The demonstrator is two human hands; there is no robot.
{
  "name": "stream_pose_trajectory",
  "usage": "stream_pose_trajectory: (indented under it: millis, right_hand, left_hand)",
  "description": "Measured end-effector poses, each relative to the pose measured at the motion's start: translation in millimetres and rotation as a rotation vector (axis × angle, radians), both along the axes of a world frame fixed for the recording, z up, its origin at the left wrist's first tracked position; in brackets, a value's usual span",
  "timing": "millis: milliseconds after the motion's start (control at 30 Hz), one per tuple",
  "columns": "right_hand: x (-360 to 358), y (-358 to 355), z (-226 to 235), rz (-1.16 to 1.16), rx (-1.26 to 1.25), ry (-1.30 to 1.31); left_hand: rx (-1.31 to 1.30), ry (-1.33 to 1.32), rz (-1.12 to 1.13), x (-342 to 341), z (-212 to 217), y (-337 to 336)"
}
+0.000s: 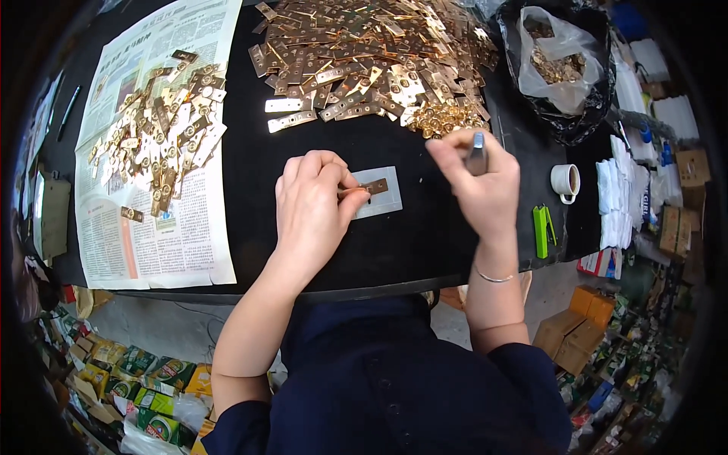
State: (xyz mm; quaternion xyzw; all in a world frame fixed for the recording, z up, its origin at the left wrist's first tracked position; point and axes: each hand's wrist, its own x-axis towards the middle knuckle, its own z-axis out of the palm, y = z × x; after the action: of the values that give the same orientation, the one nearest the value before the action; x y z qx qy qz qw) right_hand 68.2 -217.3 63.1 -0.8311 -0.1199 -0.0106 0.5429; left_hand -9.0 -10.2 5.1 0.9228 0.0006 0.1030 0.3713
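My left hand (pixel 307 201) pinches the near end of a small brass-coloured plate (pixel 377 186) between thumb and fingers. The plate lies on a pale rectangular pad (pixel 388 201) in the middle of the black table. My right hand (pixel 489 186) is raised to the right, closed around a short metal tool (pixel 478 144) with a bluish, shiny end. Its thumb and forefinger are close to a heap of small round gold pieces (pixel 440 117); whether they pinch one cannot be seen. Behind that heap spreads a big pile of flat brass-coloured plates (pixel 341 53).
On the left, a newspaper (pixel 182 262) carries a smaller pile of plates with round fittings (pixel 163 125). To the right are a black plastic bag (pixel 565 125), a white cup (pixel 565 180) and a green stapler (pixel 542 231). A pen (pixel 68 114) lies far left.
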Motion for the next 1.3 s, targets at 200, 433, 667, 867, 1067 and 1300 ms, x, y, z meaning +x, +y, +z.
stream_pose_trajectory:
  millis: [200, 433, 667, 867, 1067, 1300]
  right_hand:
    - [16, -54, -17, -0.068, -0.553, -0.177]
    - [15, -57, -25, -0.076, -0.732, -0.156]
    - [10, -55, -26, 0.001, -0.600, -0.107]
    - [8, -36, -19, 0.030, -0.505, -0.055]
    - [9, 12, -16, 0.384, -0.480, -0.294]
    - [0, 28, -25, 0.509, -0.538, -0.292]
  left_hand:
    - [0.082, -0.269, 0.065, -2, 11, 26]
    - [0.174, -0.375, 0.403, 3, 25, 97]
    - [0.320, -0.075, 0.183, 45, 12, 75]
    - [0.375, -0.011, 0.121, 55, 11, 75]
    - [-0.157, 0.165, 0.085, 25, 20, 59]
    - [-0.202, -0.002, 0.026, -1, 5, 48]
